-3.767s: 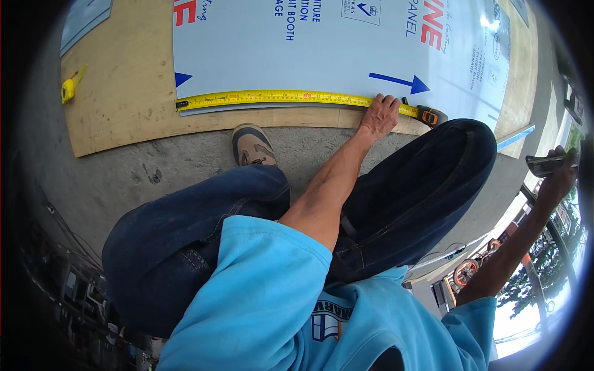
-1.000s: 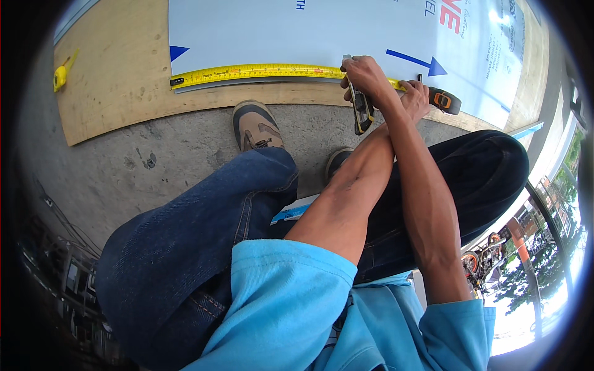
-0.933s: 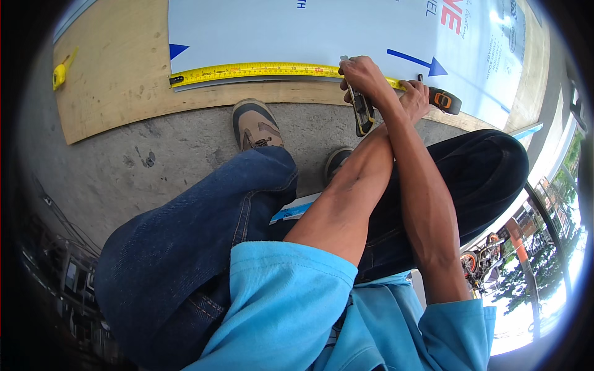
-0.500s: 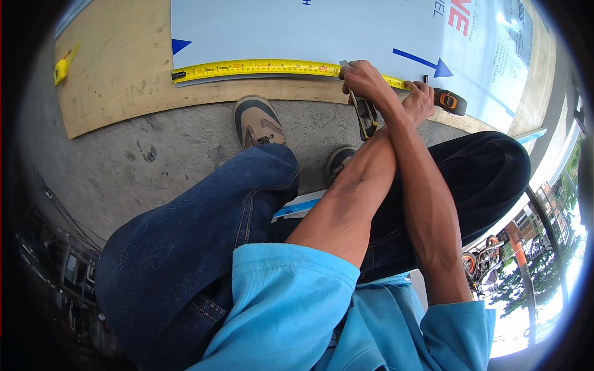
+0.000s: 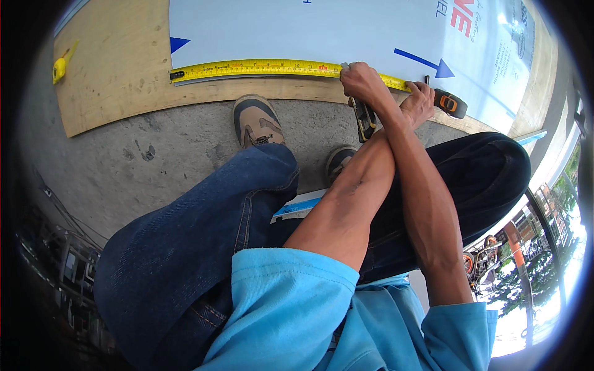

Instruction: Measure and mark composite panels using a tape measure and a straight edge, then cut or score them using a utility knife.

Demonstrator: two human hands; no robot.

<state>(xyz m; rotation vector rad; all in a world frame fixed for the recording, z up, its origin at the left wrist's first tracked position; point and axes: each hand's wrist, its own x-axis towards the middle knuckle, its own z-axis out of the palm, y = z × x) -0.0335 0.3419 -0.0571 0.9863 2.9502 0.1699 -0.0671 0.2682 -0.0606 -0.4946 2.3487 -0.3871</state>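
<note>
A yellow tape measure blade (image 5: 260, 67) runs along the near edge of a white, film-covered panel (image 5: 297, 34), its hooked end at the panel's left corner. My forearms cross. My left hand (image 5: 419, 102), on the right, holds the blade close to the black-and-orange tape case (image 5: 450, 103). A short dark stick shows just above its fingers; I cannot tell whether it is held. My right hand (image 5: 364, 83), closed, rests at the blade further left. It grips what looks like a utility knife (image 5: 365, 121), black and tan handle pointing back toward me, a grey tip at the blade's far edge.
Plywood (image 5: 117, 80) lies under the panel, with a small yellow tool (image 5: 60, 69) at its left. My shoe (image 5: 257, 120) stands on the concrete floor (image 5: 173, 136) by its near edge. A blue-and-white strip (image 5: 297, 207) lies beneath me. A motorcycle (image 5: 486, 263) stands far right.
My right hand and the knife have shifted very slightly, the handle tilting a little. The tape, the panel and my left hand stay almost where they were.
</note>
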